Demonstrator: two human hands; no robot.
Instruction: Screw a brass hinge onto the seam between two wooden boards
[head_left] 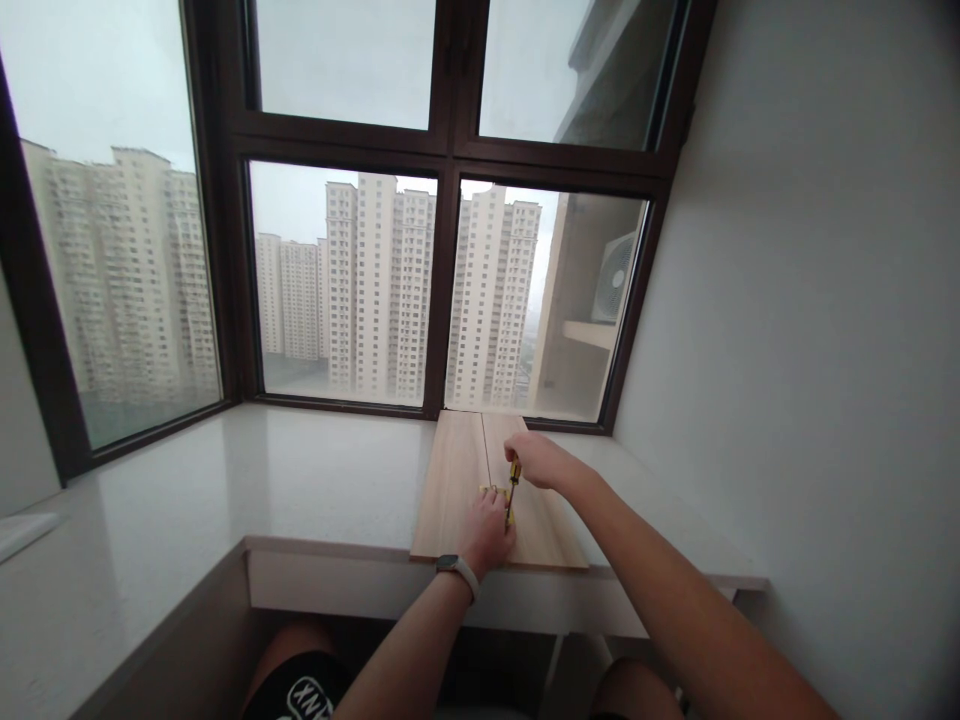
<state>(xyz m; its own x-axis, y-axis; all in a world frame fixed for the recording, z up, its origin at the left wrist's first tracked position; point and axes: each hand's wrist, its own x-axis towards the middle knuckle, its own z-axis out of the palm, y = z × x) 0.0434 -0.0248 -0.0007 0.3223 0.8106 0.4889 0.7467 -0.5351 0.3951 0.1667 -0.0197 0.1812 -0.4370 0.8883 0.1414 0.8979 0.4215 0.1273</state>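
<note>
Two light wooden boards [457, 480] lie side by side on the white window ledge [300, 480], reaching back to the window. My right hand [536, 460] is closed round the yellow-and-black handle of a screwdriver [513, 485], held upright with its tip down on the boards near their seam. My left hand [487, 530], with a watch on the wrist, rests on the boards just in front of the tip, fingers curled at a small yellowish piece [491, 490] that is mostly hidden.
A dark-framed bay window [446, 290] rises behind the ledge, with tower blocks outside. A white wall [810, 350] closes the right side. The ledge's front edge [337, 550] overhangs my knees. A white object [22, 530] pokes in at far left.
</note>
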